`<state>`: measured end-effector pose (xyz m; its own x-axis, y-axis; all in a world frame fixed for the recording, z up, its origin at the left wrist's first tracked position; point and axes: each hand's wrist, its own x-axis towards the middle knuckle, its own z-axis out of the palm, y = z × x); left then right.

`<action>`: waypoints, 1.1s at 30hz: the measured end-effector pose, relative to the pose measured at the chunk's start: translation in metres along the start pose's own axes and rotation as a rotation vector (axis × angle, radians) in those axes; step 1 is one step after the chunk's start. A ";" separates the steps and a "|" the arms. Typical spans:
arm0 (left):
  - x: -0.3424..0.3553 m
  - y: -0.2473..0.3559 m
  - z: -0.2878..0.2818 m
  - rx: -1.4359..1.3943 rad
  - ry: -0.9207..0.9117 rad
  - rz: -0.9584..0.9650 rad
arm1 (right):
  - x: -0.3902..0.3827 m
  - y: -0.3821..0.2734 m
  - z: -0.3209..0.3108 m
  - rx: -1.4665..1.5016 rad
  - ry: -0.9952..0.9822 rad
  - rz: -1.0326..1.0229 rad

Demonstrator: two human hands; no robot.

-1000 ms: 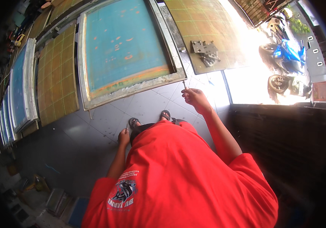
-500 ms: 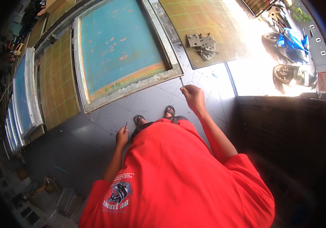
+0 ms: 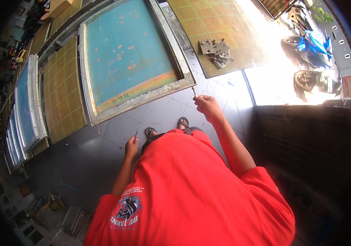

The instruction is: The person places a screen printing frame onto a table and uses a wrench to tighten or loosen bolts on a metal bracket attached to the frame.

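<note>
In front of me lies a screen-printing frame (image 3: pixel 144 100) with a grey metal border and blue mesh (image 3: pixel 122 78) marked by orange patches. At its near right corner, my right hand (image 3: pixel 207 108) pinches a thin metal bolt (image 3: pixel 194 91) that sticks down from the border. Thumb and fingers are closed round the bolt's lower end. Lower and to the left, beside my leg, my left hand (image 3: pixel 131 146) is closed on a slim dark rod (image 3: pixel 136 133) pointing upward; its exact kind is too small to tell.
Metal hinge plates (image 3: pixel 218 51) rest on the gridded yellowish board (image 3: pixel 237 24) to the right. Another gridded board (image 3: pixel 63 86) and stacked screen frames (image 3: pixel 32 98) stand left. Grey floor tiles (image 3: pixel 155 112) show below. Motorcycles, one blue (image 3: pixel 314 47), stand outside at far right.
The fingers of my right hand have shifted slightly down and turned at the bolt. My left hand stays where it was. The view has moved a little.
</note>
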<state>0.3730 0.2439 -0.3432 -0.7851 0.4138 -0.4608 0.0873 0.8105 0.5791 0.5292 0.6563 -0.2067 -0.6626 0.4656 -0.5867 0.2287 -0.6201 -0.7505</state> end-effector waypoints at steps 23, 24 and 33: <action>-0.002 0.009 -0.006 0.027 0.000 -0.015 | -0.006 -0.005 0.003 -0.380 0.072 -0.139; -0.004 0.007 -0.005 0.024 0.006 -0.015 | -0.013 -0.012 0.012 -0.634 0.147 -0.235; -0.013 0.013 -0.007 0.044 0.062 -0.075 | -0.016 -0.009 0.004 0.076 -0.085 0.105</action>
<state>0.3795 0.2461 -0.3249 -0.8265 0.3261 -0.4589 0.0525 0.8562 0.5139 0.5344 0.6519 -0.1893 -0.6965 0.3425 -0.6305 0.2476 -0.7099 -0.6593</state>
